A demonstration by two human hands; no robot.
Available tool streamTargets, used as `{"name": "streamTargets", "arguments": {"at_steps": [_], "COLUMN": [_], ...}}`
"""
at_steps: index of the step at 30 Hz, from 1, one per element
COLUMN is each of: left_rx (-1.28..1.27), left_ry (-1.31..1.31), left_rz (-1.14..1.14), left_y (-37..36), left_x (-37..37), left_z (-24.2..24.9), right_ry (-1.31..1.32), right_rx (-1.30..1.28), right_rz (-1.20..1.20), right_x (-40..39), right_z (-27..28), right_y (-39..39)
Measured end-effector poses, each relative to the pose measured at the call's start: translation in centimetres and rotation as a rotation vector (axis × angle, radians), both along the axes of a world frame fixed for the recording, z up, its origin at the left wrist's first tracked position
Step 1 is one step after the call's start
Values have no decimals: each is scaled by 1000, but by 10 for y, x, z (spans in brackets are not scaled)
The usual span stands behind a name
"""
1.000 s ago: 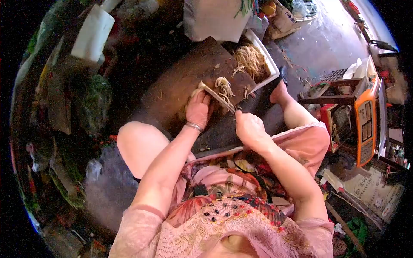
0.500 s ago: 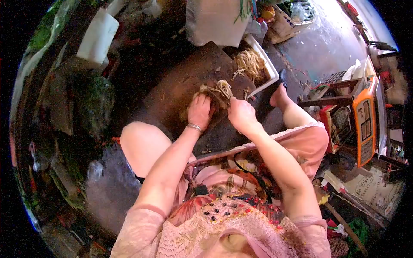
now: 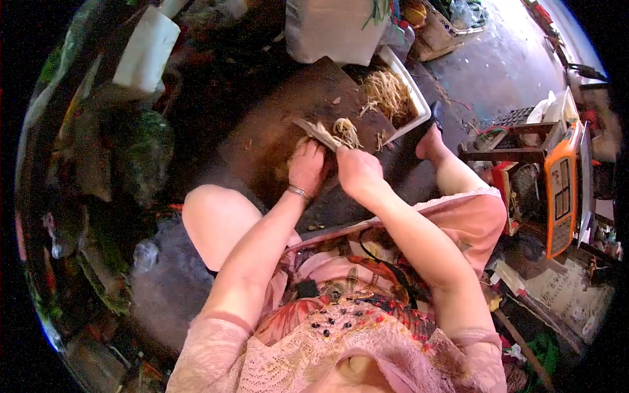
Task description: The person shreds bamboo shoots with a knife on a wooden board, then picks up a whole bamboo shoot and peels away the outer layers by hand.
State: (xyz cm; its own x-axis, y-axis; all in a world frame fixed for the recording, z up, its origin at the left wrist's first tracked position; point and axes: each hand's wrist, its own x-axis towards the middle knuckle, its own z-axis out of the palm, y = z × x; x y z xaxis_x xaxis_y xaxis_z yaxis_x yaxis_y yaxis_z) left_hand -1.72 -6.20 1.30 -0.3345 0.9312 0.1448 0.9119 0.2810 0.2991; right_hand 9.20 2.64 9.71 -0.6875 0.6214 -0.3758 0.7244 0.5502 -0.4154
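My right hand [image 3: 359,171] is closed round the handle of a knife [image 3: 317,135], whose blade points to the upper left across the wooden board [image 3: 275,111]. Just left of it, my left hand [image 3: 306,167] presses down with curled fingers on a pale vegetable piece [image 3: 300,143], mostly hidden under the fingertips. The blade lies right by those fingertips. Beyond the knife sits a small heap of pale cut shreds [image 3: 345,131] on the board.
A white foam box [image 3: 419,105] with more pale shreds [image 3: 388,95] adjoins the board's right edge. A large white box [image 3: 334,33] stands at the back. To the right are a wooden stool [image 3: 508,154] and an orange scale [image 3: 561,196]. My knees flank the board.
The knife and my right hand have shifted left towards my left hand, and the blade now shows clearly beside the fingertips. My left hand has barely moved.
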Motion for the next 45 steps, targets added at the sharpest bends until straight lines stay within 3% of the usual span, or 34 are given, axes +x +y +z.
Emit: {"name": "streamTargets", "arguments": {"at_steps": [4, 8, 11, 13, 15, 26, 28, 30, 32, 35, 40, 43, 45], "left_rx": [88, 37, -33, 130, 62, 59, 13, 26, 28, 31, 163, -45, -12], "left_ry": [-109, -34, -83, 20, -5, 2, -99, -62, -29, -54, 40, -24, -31], "left_rz": [-28, -28, 63, 33, 47, -28, 4, -9, -20, 35, 31, 40, 5], "left_y": [0, -1, 3, 5, 6, 5, 6, 6, 4, 1, 2, 5, 3], "left_x": [-1, 1, 5, 4, 4, 1, 5, 3, 2, 5, 4, 2, 0], "left_z": [-6, -4, -3, -7, -5, 6, 11, 6, -2, -7, -9, -3, -3], "right_ry": [42, 66, 52, -19, -25, 38, 23, 144, 88, 59, -26, -101, 139], "right_rx": [24, 66, 69, 49, 38, 71, 79, 98, 83, 74, 34, 2, 64], "right_rz": [15, -64, -36, 29, 55, 108, 52, -65, -124, 36, 102, 102, 77], "right_x": [-12, 10, 35, 48, 52, 1, 6, 13, 21, 42, 50, 29, 14], "right_z": [-16, -23, 5, 10, 10, -17, -21, -18, -10, 8, 18, 12, -9], "right_y": [4, 12, 9, 10, 9, 9, 9, 12, 14, 8, 3, 6, 6]}}
